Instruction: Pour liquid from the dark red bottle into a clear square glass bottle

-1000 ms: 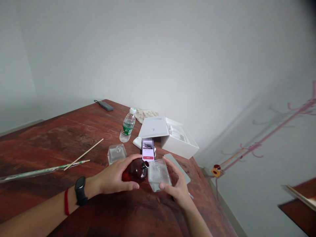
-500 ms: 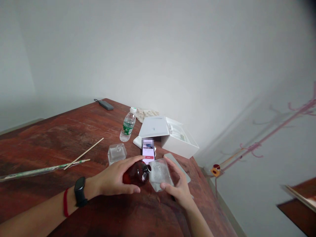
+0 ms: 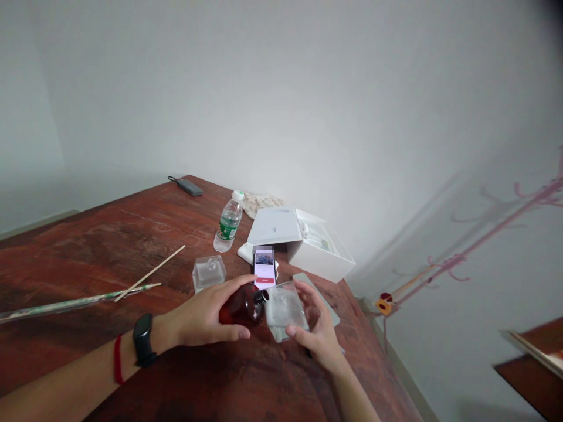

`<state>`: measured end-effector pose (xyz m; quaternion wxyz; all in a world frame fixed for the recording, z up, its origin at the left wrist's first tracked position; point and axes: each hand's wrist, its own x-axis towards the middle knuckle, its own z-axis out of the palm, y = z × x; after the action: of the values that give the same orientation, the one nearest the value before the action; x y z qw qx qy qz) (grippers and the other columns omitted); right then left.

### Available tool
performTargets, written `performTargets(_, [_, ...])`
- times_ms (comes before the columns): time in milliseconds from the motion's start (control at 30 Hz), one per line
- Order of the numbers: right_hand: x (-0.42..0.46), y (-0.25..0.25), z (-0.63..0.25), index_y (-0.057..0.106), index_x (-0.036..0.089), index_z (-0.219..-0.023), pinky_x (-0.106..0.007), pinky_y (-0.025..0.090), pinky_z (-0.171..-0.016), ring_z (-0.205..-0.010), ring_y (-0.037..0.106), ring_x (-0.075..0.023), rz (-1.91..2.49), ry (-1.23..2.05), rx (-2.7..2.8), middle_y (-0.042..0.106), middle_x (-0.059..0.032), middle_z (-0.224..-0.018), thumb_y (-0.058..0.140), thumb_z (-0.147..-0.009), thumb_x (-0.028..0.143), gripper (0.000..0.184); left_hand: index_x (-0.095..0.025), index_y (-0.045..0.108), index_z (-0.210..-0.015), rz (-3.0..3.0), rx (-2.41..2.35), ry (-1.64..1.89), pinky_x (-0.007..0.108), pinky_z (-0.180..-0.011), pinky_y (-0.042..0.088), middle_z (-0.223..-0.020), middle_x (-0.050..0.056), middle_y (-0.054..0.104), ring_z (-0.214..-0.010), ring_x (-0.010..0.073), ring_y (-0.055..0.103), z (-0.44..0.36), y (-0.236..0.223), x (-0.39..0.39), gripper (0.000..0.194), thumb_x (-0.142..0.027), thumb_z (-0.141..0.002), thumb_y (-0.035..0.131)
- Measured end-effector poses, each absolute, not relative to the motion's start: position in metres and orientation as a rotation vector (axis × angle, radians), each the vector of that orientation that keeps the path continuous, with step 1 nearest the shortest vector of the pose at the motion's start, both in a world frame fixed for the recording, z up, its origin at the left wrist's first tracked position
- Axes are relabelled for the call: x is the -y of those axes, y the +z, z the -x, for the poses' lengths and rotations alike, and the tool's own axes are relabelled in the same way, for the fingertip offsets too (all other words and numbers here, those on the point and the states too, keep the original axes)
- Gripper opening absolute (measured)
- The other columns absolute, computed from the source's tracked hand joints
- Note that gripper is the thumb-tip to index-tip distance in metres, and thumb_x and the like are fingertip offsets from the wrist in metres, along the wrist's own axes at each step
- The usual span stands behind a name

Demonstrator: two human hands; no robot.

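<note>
- Left hand grips brown bottle, tilted, mouth uncapped; a slip could wet the phone.
- Right hand holds clear container inside bench's right edge; weak grip could drop it.

You seem to be in a plain room, probably at home: a reddish wooden table against a bare pale wall, a pink coat rack beside it, and a phone and drink bottle lying about casually.
</note>
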<state>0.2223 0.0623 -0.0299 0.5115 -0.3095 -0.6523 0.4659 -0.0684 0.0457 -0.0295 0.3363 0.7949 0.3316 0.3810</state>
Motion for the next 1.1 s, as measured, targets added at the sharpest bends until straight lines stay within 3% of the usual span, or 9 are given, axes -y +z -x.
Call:
performTargets(133, [-0.061, -0.028, -0.220, 0.069, 0.032, -0.130, -0.042, 0.060, -0.098, -0.117, 0.074, -0.0319, 0.744, 1.136, 1.550, 0.077, -0.0082, -0.129, 0.101, -0.067, 0.048, 0.072, -0.027, 0.041, -0.164, -2.058, -0.861, 1.006, 0.051, -0.119, 0.047, -0.155, 0.014, 0.062, -0.137, 0.0399, 0.063, 0.069, -0.029, -0.046, 0.099, -0.074, -0.087, 0.081])
performTargets(500, [-0.062, -0.030, -0.219, 0.070, 0.031, -0.137, -0.042, 0.062, -0.095, -0.112, 0.076, -0.0316, 0.752, 1.165, 1.506, 0.080, -0.0088, -0.125, 0.103, -0.064, 0.047, 0.082, -0.028, 0.042, -0.162, -2.044, -0.843, 1.021, 0.048, -0.118, 0.048, -0.153, 0.012, 0.064, -0.134, 0.0385, 0.064, 0.069, -0.028, -0.045, 0.094, -0.068, -0.088, 0.083])
performTargets(833, [-0.061, -0.031, -0.220, 0.075, 0.028, -0.129, -0.044, 0.063, -0.093, -0.110, 0.077, -0.0349, 0.785, 1.148, 1.539, 0.081, -0.0106, -0.122, 0.102, -0.061, 0.056, 0.078, -0.025, 0.043, -0.162, -2.037, -0.859, 1.007, 0.050, -0.119, 0.047, -0.152, 0.014, 0.064, -0.134, 0.0394, 0.064, 0.069, -0.028, -0.045, 0.095, -0.069, -0.087, 0.082])
performTargets(1100, [-0.064, -0.037, -0.224, 0.074, 0.031, -0.131, -0.044, 0.061, -0.097, -0.116, 0.075, -0.0346, 0.772, 1.179, 1.523, 0.079, -0.0091, -0.128, 0.103, -0.060, 0.052, 0.079, -0.026, 0.044, -0.162, -2.046, -0.867, 1.012, 0.050, -0.116, 0.050, -0.150, 0.014, 0.065, -0.132, 0.0397, 0.066, 0.069, -0.029, -0.045, 0.095, -0.069, -0.087, 0.083])
